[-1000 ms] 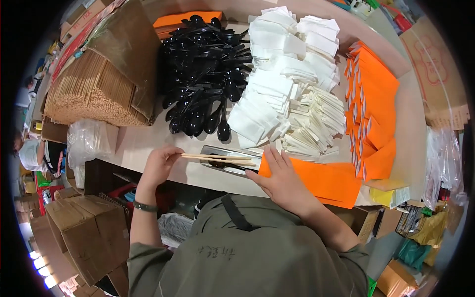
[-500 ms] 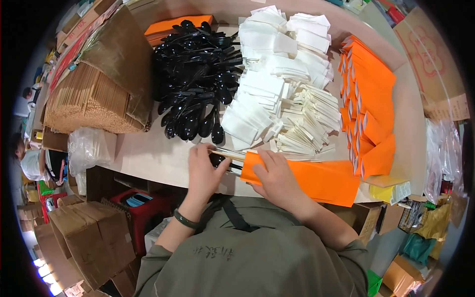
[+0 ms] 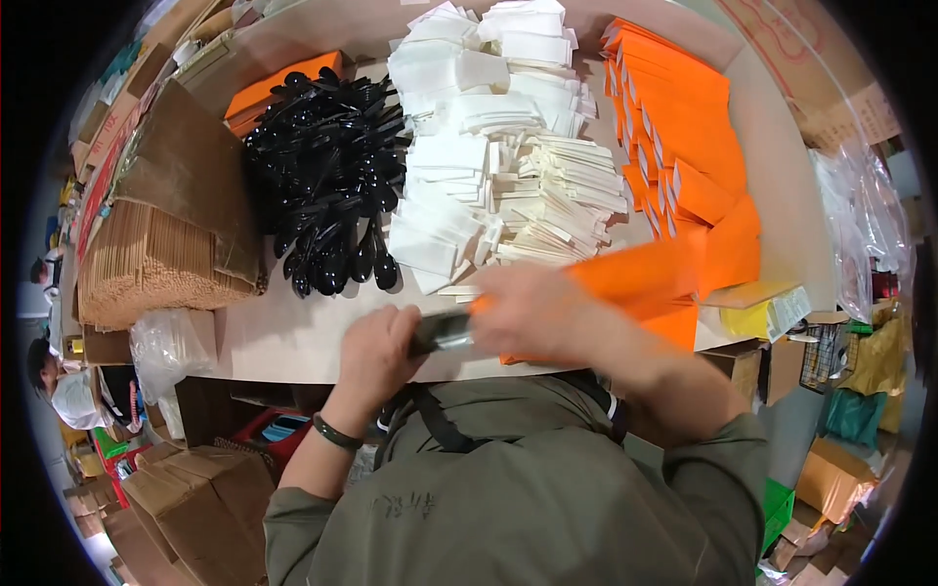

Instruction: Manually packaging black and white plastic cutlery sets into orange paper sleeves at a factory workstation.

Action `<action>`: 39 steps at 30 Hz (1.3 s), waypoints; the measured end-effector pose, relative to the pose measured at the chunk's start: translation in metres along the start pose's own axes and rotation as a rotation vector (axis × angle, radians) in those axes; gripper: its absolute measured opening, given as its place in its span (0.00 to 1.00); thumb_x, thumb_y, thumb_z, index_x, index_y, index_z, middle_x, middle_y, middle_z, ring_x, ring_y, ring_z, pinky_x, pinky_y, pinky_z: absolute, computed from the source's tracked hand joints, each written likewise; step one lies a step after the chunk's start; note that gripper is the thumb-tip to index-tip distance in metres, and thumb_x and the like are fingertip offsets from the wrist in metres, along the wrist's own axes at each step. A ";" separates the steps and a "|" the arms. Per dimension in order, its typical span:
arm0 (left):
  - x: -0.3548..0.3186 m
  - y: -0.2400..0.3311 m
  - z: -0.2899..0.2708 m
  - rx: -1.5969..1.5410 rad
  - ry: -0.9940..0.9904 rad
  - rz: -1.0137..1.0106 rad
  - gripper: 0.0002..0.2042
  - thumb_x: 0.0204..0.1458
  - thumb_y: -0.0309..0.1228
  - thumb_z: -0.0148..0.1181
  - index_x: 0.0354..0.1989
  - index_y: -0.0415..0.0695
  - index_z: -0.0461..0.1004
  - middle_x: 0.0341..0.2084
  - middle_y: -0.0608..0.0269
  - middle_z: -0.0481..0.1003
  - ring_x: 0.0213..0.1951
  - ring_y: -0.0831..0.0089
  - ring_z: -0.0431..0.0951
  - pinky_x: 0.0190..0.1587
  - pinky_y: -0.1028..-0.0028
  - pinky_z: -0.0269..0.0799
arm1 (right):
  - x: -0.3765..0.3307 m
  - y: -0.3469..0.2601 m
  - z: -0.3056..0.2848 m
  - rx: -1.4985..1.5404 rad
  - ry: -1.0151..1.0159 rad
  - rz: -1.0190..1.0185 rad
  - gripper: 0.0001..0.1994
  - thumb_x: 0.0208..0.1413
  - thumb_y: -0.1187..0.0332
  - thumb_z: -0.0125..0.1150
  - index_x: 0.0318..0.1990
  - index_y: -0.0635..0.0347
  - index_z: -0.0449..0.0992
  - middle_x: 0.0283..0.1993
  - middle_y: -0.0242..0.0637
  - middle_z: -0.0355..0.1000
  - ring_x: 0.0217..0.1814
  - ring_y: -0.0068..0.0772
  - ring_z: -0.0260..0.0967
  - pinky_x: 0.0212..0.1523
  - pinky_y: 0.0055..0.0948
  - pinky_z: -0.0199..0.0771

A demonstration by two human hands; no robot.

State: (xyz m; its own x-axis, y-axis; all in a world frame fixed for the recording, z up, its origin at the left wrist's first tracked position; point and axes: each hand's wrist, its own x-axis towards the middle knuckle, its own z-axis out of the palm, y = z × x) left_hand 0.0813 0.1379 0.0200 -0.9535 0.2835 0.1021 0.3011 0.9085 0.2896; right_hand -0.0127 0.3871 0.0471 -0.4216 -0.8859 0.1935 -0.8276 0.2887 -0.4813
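The person's left hand (image 3: 376, 352) is at the near edge of the table (image 3: 283, 337), its fingers curled together around a dark, blurred bundle (image 3: 442, 332) that sticks out to the right of the fist. What the bundle is made of cannot be told because of the blur. The right hand (image 3: 532, 313) is just beside it, touching or almost touching the bundle's right end, and lies over an orange sleeve (image 3: 640, 283) that rests flat near the table edge. The right hand is smeared by motion, so whether its fingers are apart or closed cannot be told. A dark band (image 3: 337, 433) sits on the left wrist.

Farther back on the table, a heap of black plastic spoons (image 3: 327, 186) lies left of centre. Just to its right is a wide pile of white napkins (image 3: 469, 127), with a spread of white paper-wrapped sticks (image 3: 562, 200) beside them. On the far right stands a row of orange sleeves (image 3: 679, 117) stacked on edge. At the left end a large bundle of bare wooden chopsticks (image 3: 147, 269) lies partly under brown paper (image 3: 186, 176). A clear plastic bag (image 3: 171, 342) hangs near the left corner, and brown cardboard boxes (image 3: 200, 498) stand on the floor below.
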 end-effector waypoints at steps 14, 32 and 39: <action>0.013 0.047 0.005 -1.099 -0.638 0.020 0.28 0.42 0.23 0.63 0.56 0.37 0.69 0.60 0.46 0.69 0.57 0.60 0.73 0.57 0.69 0.68 | -0.039 -0.007 0.015 -0.107 -0.174 0.184 0.22 0.54 0.53 0.65 0.49 0.59 0.74 0.62 0.52 0.63 0.66 0.55 0.59 0.65 0.48 0.59; -0.009 -0.018 -0.006 -0.328 -0.188 0.020 0.30 0.38 0.32 0.74 0.54 0.44 0.71 0.43 0.52 0.75 0.45 0.51 0.76 0.47 0.60 0.72 | 0.019 -0.035 0.064 0.117 0.032 0.563 0.09 0.52 0.63 0.61 0.32 0.60 0.74 0.28 0.46 0.75 0.33 0.53 0.75 0.36 0.49 0.73; -0.031 -0.071 0.002 -0.288 0.230 -0.255 0.21 0.47 0.27 0.69 0.51 0.44 0.74 0.49 0.52 0.75 0.50 0.51 0.75 0.53 0.62 0.72 | -0.016 0.083 -0.003 0.067 0.150 0.916 0.11 0.50 0.65 0.67 0.37 0.61 0.80 0.35 0.48 0.77 0.40 0.47 0.76 0.41 0.38 0.74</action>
State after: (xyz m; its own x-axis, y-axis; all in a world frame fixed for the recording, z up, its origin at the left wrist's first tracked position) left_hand 0.0892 0.0651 -0.0057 -0.9803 -0.0433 0.1926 0.0787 0.8088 0.5828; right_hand -0.0754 0.4260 0.0068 -0.9471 -0.2652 -0.1805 -0.1269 0.8266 -0.5483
